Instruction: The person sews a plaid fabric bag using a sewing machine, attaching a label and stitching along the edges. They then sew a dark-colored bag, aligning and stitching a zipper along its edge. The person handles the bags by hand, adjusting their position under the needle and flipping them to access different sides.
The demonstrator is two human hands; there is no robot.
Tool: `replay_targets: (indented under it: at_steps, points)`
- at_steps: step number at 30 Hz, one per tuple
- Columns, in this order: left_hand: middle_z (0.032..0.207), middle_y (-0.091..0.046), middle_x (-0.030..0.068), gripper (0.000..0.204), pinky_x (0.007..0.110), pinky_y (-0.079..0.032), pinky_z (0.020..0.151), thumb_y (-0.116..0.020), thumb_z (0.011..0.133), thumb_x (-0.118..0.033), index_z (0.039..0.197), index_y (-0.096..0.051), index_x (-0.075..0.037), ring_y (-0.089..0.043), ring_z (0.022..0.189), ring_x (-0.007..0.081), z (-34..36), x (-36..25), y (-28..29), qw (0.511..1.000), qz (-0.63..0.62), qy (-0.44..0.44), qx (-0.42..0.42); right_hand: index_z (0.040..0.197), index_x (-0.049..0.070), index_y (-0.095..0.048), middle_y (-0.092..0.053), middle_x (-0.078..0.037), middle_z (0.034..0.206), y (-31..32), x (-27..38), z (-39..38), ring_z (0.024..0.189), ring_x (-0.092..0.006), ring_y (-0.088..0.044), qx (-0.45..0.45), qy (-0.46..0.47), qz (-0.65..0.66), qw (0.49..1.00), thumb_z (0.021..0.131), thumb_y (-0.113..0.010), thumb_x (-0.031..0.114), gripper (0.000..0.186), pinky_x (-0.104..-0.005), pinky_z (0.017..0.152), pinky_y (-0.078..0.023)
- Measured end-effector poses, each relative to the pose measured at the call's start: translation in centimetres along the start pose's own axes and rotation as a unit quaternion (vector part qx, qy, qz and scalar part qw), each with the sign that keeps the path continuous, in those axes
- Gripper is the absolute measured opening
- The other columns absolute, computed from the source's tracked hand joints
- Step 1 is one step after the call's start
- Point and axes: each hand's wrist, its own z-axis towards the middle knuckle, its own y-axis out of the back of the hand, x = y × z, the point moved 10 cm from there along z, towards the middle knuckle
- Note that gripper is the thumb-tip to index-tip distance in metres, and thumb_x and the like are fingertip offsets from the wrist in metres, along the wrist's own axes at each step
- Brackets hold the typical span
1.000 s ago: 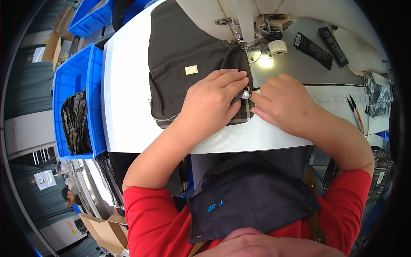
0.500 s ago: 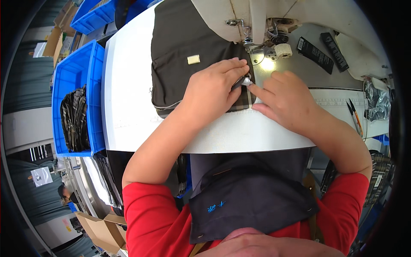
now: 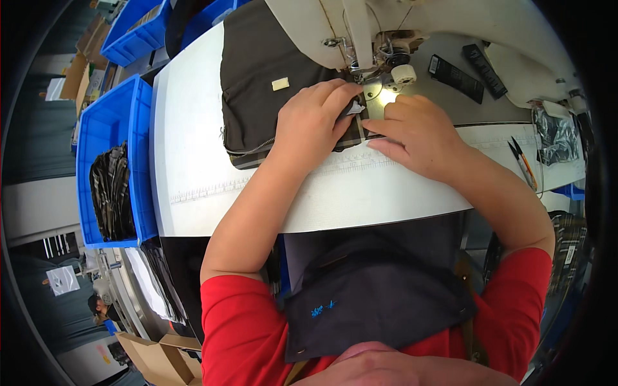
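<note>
White worktop [image 3: 199, 215], printed with ruler scales, carries a pale sewing machine [image 3: 450, 26], which serves as the reference point for all positions below. Dark brown fabric piece [image 3: 251, 67] lies flat to the left of the sewing machine, its right edge just beside the presser foot area; it bears a small cream patch [image 3: 280, 83], a metal-toothed zipper [image 3: 254, 150] along its near side and a plaid border [image 3: 346, 140]. Left hand [image 3: 311, 119] rests on this fabric, to the near left of the sewing machine's needle area, with the fingers extended and close together; whether the thumb pinches the material cannot be told. White scrap [image 3: 354, 108] shows at the fingers of that hand. Right hand [image 3: 418, 132] is on the near side of the sewing machine, index finger extended to the fabric's right edge, thumb apart from it, other fingers bent. Two black tags [image 3: 456, 78] lie to the right of the sewing machine's needle area, on its metal plate [image 3: 444, 110]. Clear plastic bag [image 3: 557, 136] and an orange pen [image 3: 526, 164] lie farther right of the sewing machine. Blue bin [image 3: 143, 161], containing folded plaid fabric [image 3: 111, 193], stands well to the left of the sewing machine.
</note>
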Motion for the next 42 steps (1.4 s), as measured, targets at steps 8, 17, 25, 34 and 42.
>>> replay_targets:
  at_steps: [8, 17, 25, 34, 42]
  points:
    - [0.110, -0.069, 0.0007, 0.030, 0.037, -0.056, 0.080, -0.082, 0.077, -0.008, 0.103, -0.067, -0.013, -0.067, 0.098, 0.0253, 0.5, -1.5, 1.2, 0.995, 0.003, -0.077, -0.055, 0.116, 0.012, -0.069, -0.073, -0.012, 0.086, 0.6, -3.3, 2.7, 0.080, -0.0340, -0.071, 0.026, -0.133, 0.059, 0.989, 0.095, -0.067, 0.022, 0.023, -0.0466, 0.071, -0.055]
    - [0.108, -0.072, 0.0062, 0.030, 0.035, -0.055, 0.085, -0.076, 0.091, -0.014, 0.119, -0.067, -0.010, -0.068, 0.099, 0.0248, 0.1, 0.8, 1.5, 0.988, -0.138, 0.028, 0.055, 0.111, 0.014, -0.070, -0.071, -0.008, 0.083, -0.5, -2.8, 3.2, 0.070, -0.0330, -0.070, -0.062, -0.040, 0.026, 0.997, 0.093, -0.068, 0.020, 0.019, -0.0437, 0.064, -0.056]
    - [0.105, -0.073, 0.0100, 0.023, 0.033, -0.053, 0.081, -0.065, 0.097, -0.006, 0.120, -0.066, -0.009, -0.068, 0.088, 0.0241, -0.3, 4.3, 1.1, 0.965, -0.188, 0.184, 0.021, 0.100, 0.011, -0.072, -0.069, -0.005, 0.087, 0.0, -1.2, 3.4, 0.082, -0.0277, -0.071, -0.021, -0.083, -0.010, 0.996, 0.095, -0.070, 0.031, 0.020, -0.0408, 0.068, -0.057]
    - [0.107, -0.072, 0.0048, 0.040, 0.038, -0.049, 0.088, -0.061, 0.078, 0.012, 0.110, -0.071, -0.010, -0.063, 0.103, 0.0287, 0.5, -1.0, 3.7, 0.992, -0.030, -0.065, -0.106, 0.106, 0.011, -0.072, -0.066, -0.006, 0.090, -1.1, -1.8, 3.3, 0.084, -0.0265, -0.069, -0.090, -0.058, 0.121, 0.987, 0.088, -0.076, 0.023, 0.022, -0.0401, 0.071, -0.054]
    - [0.128, -0.066, 0.0071, 0.024, 0.042, -0.039, 0.104, -0.061, 0.089, -0.007, 0.111, -0.071, -0.011, -0.054, 0.120, 0.0314, -0.3, -0.8, 1.8, 0.997, 0.078, -0.016, 0.019, 0.105, 0.012, -0.072, -0.068, -0.005, 0.079, -1.5, -2.2, 2.9, 0.074, -0.0273, -0.068, -0.038, -0.115, 0.088, 0.989, 0.091, -0.075, 0.027, 0.020, -0.0410, 0.068, -0.052]
